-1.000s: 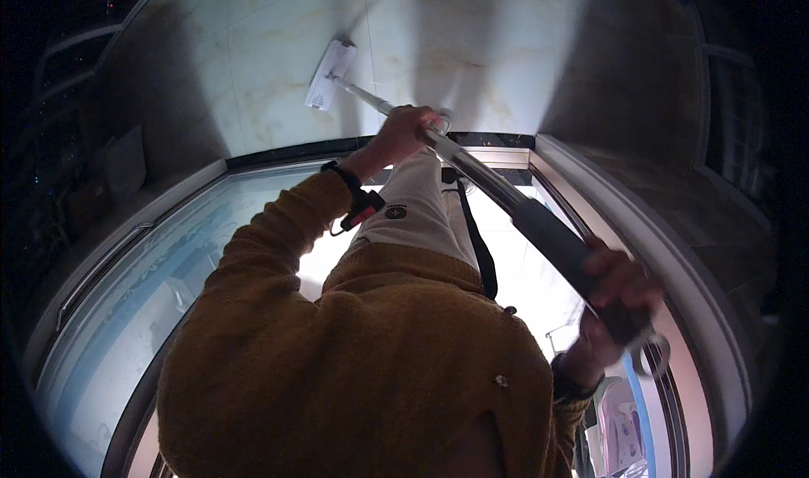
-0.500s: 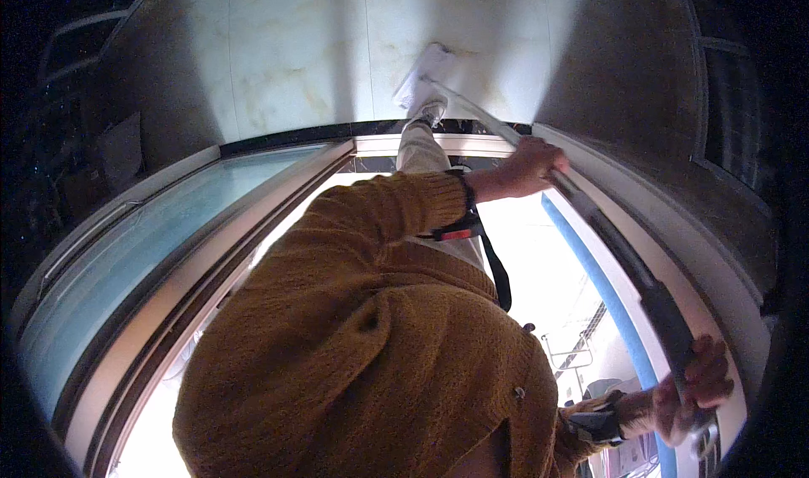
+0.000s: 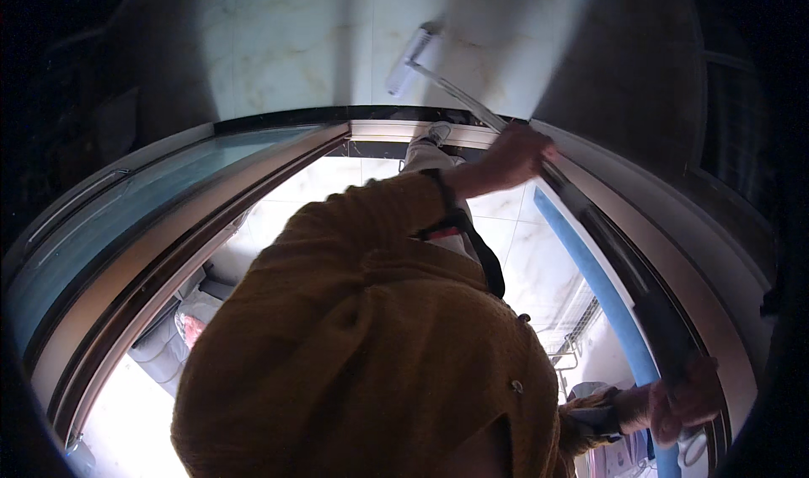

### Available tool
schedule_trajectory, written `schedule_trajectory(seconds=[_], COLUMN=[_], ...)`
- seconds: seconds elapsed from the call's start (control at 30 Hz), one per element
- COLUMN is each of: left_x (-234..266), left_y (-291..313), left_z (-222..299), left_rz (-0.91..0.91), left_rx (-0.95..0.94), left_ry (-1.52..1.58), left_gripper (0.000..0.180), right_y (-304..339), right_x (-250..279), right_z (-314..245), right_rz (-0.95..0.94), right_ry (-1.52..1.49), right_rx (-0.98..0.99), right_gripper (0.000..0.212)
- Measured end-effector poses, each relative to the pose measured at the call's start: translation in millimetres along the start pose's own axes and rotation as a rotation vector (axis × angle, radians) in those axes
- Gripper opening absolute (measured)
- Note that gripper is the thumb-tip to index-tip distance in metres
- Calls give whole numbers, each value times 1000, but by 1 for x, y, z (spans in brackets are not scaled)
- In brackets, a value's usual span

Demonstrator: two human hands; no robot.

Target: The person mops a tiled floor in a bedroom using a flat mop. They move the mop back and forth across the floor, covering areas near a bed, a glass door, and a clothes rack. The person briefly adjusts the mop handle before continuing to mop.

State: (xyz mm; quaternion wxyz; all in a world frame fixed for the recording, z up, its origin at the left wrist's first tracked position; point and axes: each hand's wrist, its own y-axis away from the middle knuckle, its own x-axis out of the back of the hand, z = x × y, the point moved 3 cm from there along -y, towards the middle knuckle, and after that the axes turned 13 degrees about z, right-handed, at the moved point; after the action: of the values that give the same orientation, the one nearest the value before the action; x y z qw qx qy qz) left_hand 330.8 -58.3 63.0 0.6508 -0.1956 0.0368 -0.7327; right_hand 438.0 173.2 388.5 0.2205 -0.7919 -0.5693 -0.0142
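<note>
Both my hands are closed on a long-handled mop, its grey and black pole [image 3: 619, 238] running from lower right up toward the middle. My left hand [image 3: 510, 160] wraps the pole partway along, level with the doorway. Farther down at the right, my right hand [image 3: 687, 400] grips the dark upper end of the handle, dim and slightly blurred. At the far end, the pale flat mop head [image 3: 411, 64] is over the marbled floor tiles [image 3: 286, 48]; whether it touches them I cannot tell. My foot in a light shoe [image 3: 438, 131] is at the door threshold.
A sliding glass door panel [image 3: 168, 187] in a metal frame is on the left. A pale door frame [image 3: 657, 200] borders the right, beside a blue vertical strip [image 3: 590, 267]. Behind me are a grey sofa-like seat [image 3: 160, 352] and a metal rack [image 3: 565, 356].
The mop head has shifted slightly farther out and left, tilting. My foot has come back from beside it to the threshold. Both hands keep their hold on the pole.
</note>
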Motion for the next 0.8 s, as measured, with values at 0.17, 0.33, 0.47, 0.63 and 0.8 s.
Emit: schedule_trajectory(seconds=[0.17, 0.33, 0.47, 0.63, 0.8], left_x=[92, 118, 75, -1, -34], left_y=[25, 27, 10, -14, -51], left_z=[-47, -61, -52, -18, 19], left_rz=[-20, 48, 86, 80, 42], left_rx=[35, 131, 79, -9, -74], left_ry=[-215, -302, -200, -55, 122], left_gripper=[25, 17, 12, 15, 15], right_y=[-5, -19, -35, -53, -47], right_x=[-105, -167, -133, -70, -48], right_z=[29, 38, 33, -4, -51], right_rz=[-238, -396, -318, -265, -203], right_ry=[-456, -480, -476, -218, 210], right_rx=[-75, -117, -134, -4, 62], right_gripper=[11, 16, 21, 25, 10])
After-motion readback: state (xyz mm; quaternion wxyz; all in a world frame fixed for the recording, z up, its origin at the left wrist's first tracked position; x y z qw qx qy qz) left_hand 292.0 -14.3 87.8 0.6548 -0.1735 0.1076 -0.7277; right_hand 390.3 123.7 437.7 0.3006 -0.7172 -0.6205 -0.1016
